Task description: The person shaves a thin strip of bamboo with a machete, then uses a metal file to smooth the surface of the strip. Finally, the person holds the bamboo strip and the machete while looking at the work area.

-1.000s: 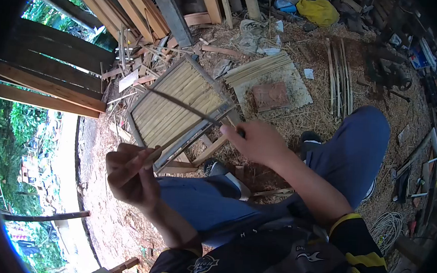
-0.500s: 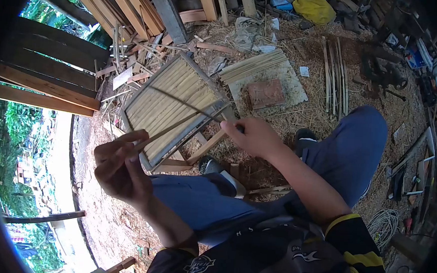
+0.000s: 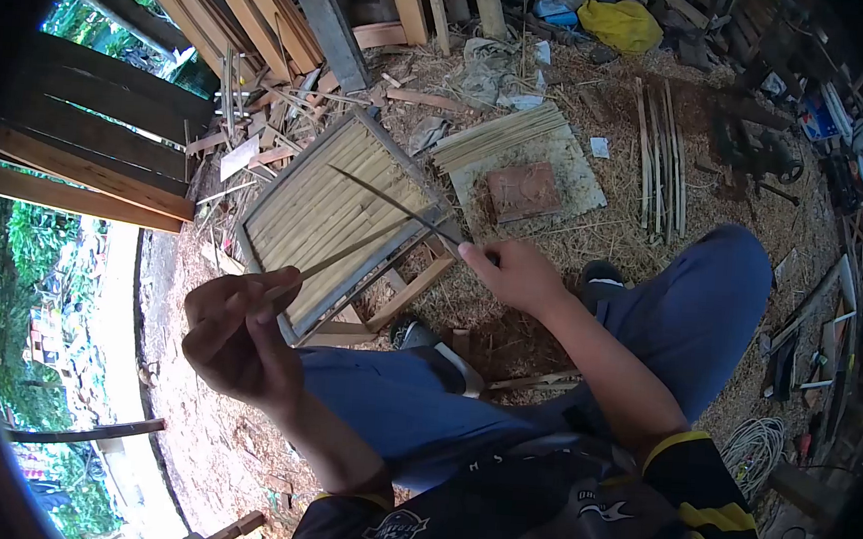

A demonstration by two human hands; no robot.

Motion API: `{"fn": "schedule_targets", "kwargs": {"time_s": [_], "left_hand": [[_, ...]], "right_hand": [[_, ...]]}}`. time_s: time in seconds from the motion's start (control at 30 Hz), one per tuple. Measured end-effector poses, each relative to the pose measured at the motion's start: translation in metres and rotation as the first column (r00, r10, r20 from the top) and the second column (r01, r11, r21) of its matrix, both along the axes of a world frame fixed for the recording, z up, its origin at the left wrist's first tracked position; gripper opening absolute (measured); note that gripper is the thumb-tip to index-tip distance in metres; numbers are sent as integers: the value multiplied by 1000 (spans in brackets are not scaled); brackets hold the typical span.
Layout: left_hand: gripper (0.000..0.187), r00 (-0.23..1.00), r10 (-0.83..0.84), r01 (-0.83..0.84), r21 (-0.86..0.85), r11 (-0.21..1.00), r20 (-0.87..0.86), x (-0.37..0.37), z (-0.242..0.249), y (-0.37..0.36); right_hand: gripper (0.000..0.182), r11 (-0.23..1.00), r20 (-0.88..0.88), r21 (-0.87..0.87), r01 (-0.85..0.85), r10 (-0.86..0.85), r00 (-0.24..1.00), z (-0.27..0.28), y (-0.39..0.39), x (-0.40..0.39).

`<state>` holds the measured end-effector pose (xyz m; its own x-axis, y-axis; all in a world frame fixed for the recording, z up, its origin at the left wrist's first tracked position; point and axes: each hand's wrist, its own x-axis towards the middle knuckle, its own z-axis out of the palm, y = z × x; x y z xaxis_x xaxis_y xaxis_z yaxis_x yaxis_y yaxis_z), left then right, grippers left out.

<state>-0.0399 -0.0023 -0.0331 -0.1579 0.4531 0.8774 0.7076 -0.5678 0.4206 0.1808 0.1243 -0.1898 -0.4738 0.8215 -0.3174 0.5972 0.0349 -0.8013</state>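
Observation:
My left hand [image 3: 245, 332] is closed, with thumb and fingers pinching one end of a thin bamboo strip [image 3: 349, 250]. The strip slants up and right toward my other hand. Wrapped around the dark handle of a knife [image 3: 386, 199], my right hand [image 3: 515, 277] keeps the long narrow blade pointing up and left. Blade and strip cross near the strip's far end in this view. Beneath both lies a framed panel of bamboo slats [image 3: 327, 199], with a dark wooden border and wooden pieces under its near side.
Beyond the panel, a bundle of thin strips [image 3: 504, 136] and a reddish block [image 3: 523, 190] rest on a pale board [image 3: 585, 175]. Longer sticks [image 3: 661, 160] lie to the right on shavings. Planks [image 3: 240, 11] lean at the back left; coiled cord [image 3: 754, 452] sits at right.
My right hand has shifted slightly right and down, and the knife's blade with it, its tip also moving right. My left hand and the strip stay nearly in place.

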Motion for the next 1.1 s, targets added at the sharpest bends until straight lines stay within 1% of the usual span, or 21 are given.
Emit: {"fn": "schedule_targets", "kwargs": {"time_s": [0.03,0.07,0.17,0.27,0.33,0.37,0.47,0.57,0.63,0.67,0.73,0.77,0.87,0.97,1.0,1.07,1.1], "left_hand": [[16,1000,-16,16,3,1000,26,2,1,0],[16,1000,-11,11,6,1000,12,2,1,2],[17,1000,-4,4,10,1000,-18,0,3,4],[18,999,-4,4,-18,1000,-33,-4,2,3],[19,998,1,-2,-16,1000,-66,-6,4,4],[19,998,-1,0,-11,1000,-56,-5,4,5],[20,999,0,1,9,1000,-48,-3,4,8],[24,995,38,-37,15,999,-90,-4,1,8],[24,987,52,-49,22,999,-151,-10,4,8],[22,993,31,-30,11,999,-114,-8,4,6],[19,998,-25,24,-4,1000,-50,-7,4,6],[19,998,-32,32,1,999,-53,-9,5,9],[21,1000,-20,20,-7,1000,-21,-9,1,6],[23,998,56,-56,22,998,-11,-7,0,10],[22,999,51,-51,7,999,11,-8,1,9],[22,1000,-10,10,2,1000,17,-13,1,10],[22,999,-39,39,-1,999,22,-13,-1,11]], "right_hand": [[75,1000,10,-18,-3,3,1000,-1,-1,0],[76,1000,17,-31,-4,5,1000,0,1,1],[77,997,188,-59,53,-41,981,-21,18,6],[78,1000,99,28,12,-15,995,-15,8,6],[78,999,121,-45,-1,6,993,-8,9,8],[78,997,128,-77,-6,16,992,-5,11,9],[84,999,216,-32,22,-15,976,-19,21,11],[84,998,84,-22,-55,56,995,1,12,13],[81,999,154,-49,-16,24,988,-13,18,11],[79,999,186,-54,4,6,983,-17,22,11],[83,993,186,-120,-22,45,982,-8,22,16],[86,988,185,-153,-35,63,981,-4,24,16],[86,996,98,-66,-52,58,993,-2,13,13],[85,994,171,-97,-59,74,983,-6,26,9],[82,998,164,-37,-47,52,985,-2,22,8],[76,996,156,80,-26,14,988,5,8,7],[76,995,128,88,-45,33,991,11,5,6]]}}
